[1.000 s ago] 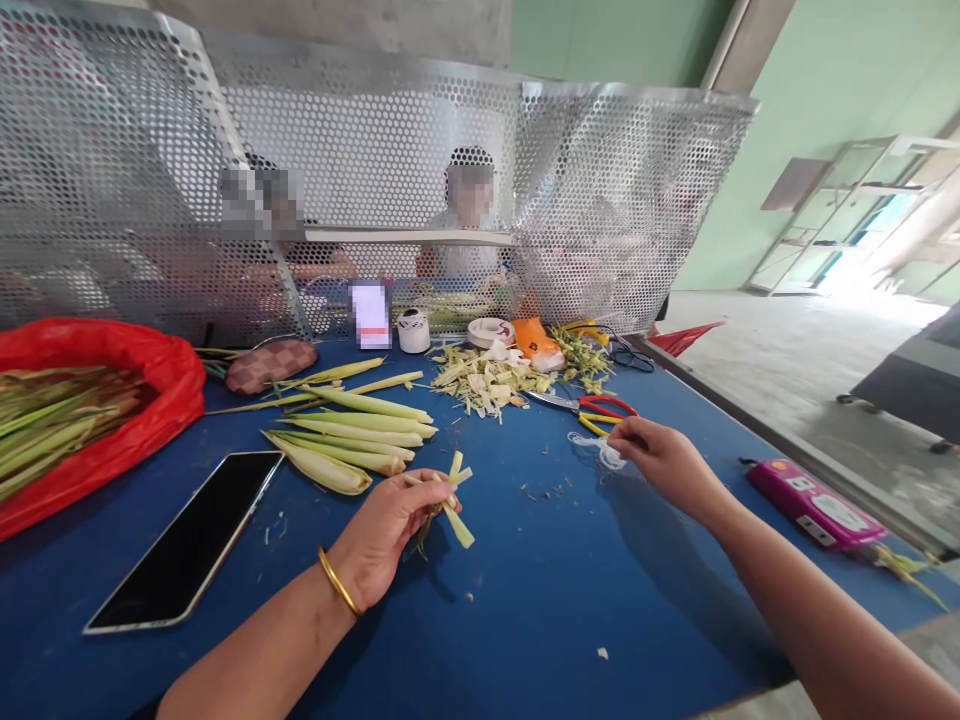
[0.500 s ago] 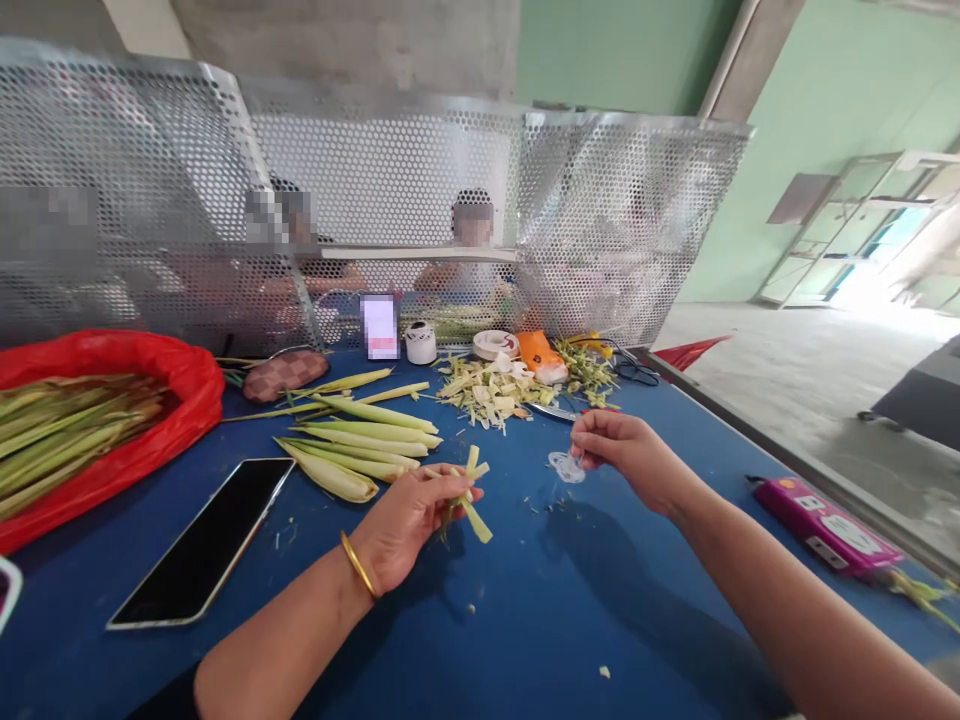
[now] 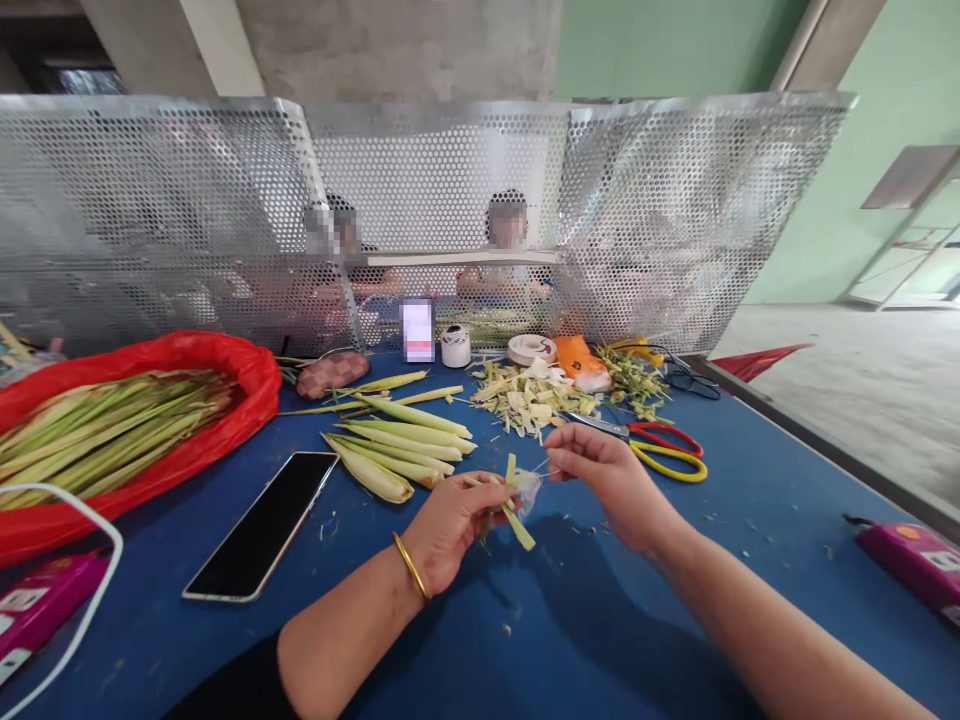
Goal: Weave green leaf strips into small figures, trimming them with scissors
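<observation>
Leaf strips (image 3: 520,530), the landmark here, cross one another in the left hand (image 3: 456,525), whose thumb and fingers pinch them above a blue table (image 3: 637,670). Just right of the strips, the right hand (image 3: 600,480) holds a strand of white cord (image 3: 529,490) between narrowed fingertips; whether cord and strips touch cannot be told. The step in hand appears to be bringing cord to strips; the next move seems to call for a steady left pinch and an untangled strand. Well left of the strips lie a purple case (image 3: 64,588) and a flat black phone (image 3: 259,530); well right, a second purple case (image 3: 900,555) bears a white character, probably B, cut by the frame edge. Beyond the strips, leftward, whole leaves (image 3: 405,438) lie side by side; rightward, scissors (image 3: 636,432). Farther behind the strips are leaf scraps (image 3: 525,395), a tape roll (image 3: 521,357) with a red mark and an orange packet (image 3: 574,355), their print unreadable, then a perforated screen (image 3: 667,180).
</observation>
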A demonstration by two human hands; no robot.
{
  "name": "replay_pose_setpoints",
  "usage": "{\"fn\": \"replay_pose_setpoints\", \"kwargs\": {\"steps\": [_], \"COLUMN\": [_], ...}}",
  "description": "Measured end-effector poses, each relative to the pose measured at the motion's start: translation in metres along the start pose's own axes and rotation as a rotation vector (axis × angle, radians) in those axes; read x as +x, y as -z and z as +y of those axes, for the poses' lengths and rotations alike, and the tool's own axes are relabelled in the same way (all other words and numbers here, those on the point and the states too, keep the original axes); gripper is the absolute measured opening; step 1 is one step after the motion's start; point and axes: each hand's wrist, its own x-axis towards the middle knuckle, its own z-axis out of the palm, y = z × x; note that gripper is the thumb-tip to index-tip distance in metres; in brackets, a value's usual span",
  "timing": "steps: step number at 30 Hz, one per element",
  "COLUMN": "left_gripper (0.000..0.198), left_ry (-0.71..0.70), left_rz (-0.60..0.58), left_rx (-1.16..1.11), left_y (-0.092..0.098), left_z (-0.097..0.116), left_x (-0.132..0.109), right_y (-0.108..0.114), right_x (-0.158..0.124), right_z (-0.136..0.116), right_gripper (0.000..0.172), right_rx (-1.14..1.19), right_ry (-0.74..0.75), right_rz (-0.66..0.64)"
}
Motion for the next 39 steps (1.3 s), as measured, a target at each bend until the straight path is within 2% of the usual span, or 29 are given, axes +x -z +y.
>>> {"fn": "replay_pose_setpoints", "kwargs": {"steps": [5, 10, 13, 16, 18, 22, 24, 27, 29, 31, 33, 35, 39], "left_gripper": [0.018, 0.010, 0.003, 0.004, 0.006, 0.006, 0.004, 0.004, 0.005, 0.007, 0.008, 0.008, 0.014], "left_ry": [-0.006, -0.040, -0.059, -0.084, -0.086, -0.050, -0.036, -0.022, -0.019, -0.025, -0.038, -0.052, -0.134], "left_rz": [0.026, 0.078, 0.115, 0.129, 0.142, 0.144, 0.109, 0.032, -0.016, -0.043, -0.024, 0.035, 0.180], "left_rx": [-0.040, -0.081, -0.129, -0.144, -0.145, -0.135, -0.128, -0.133, -0.127, -0.102, -0.062, -0.009, 0.137], "left_y": [0.006, 0.011, 0.015, 0.018, 0.019, 0.021, 0.021, 0.020, 0.019, 0.018, 0.017, 0.017, 0.017], "left_z": [0.006, 0.007, 0.010, 0.015, 0.017, 0.015, 0.013, 0.010, 0.009, 0.009, 0.010, 0.013, 0.019], "left_x": [0.003, 0.006, 0.010, 0.012, 0.014, 0.015, 0.014, 0.011, 0.009, 0.007, 0.007, 0.008, 0.010], "right_y": [0.028, 0.032, 0.034, 0.040, 0.043, 0.044, 0.037, 0.017, 0.002, -0.007, -0.007, 0.000, 0.016], "right_x": [0.001, 0.004, 0.003, 0.003, 0.004, 0.009, 0.011, 0.011, 0.009, 0.006, 0.005, 0.005, 0.006], "right_z": [-0.014, -0.021, -0.021, -0.020, -0.018, -0.007, 0.004, 0.024, 0.035, 0.040, 0.038, 0.030, 0.012], "right_gripper": [0.020, 0.012, 0.015, 0.025, 0.027, 0.016, 0.015, 0.033, 0.039, 0.029, 0.022, 0.024, 0.024], "right_rx": [0.420, 0.533, 0.403, 0.043, -0.190, -0.453, -0.479, -0.419, -0.351, -0.300, -0.277, -0.276, -0.310], "right_ry": [-0.167, -0.182, -0.188, -0.240, -0.224, -0.015, 0.024, -0.022, -0.092, -0.158, -0.201, -0.205, -0.109], "right_rz": [0.010, 0.029, -0.069, -0.181, -0.156, -0.034, -0.026, -0.066, -0.143, -0.206, -0.231, -0.216, -0.118]}}
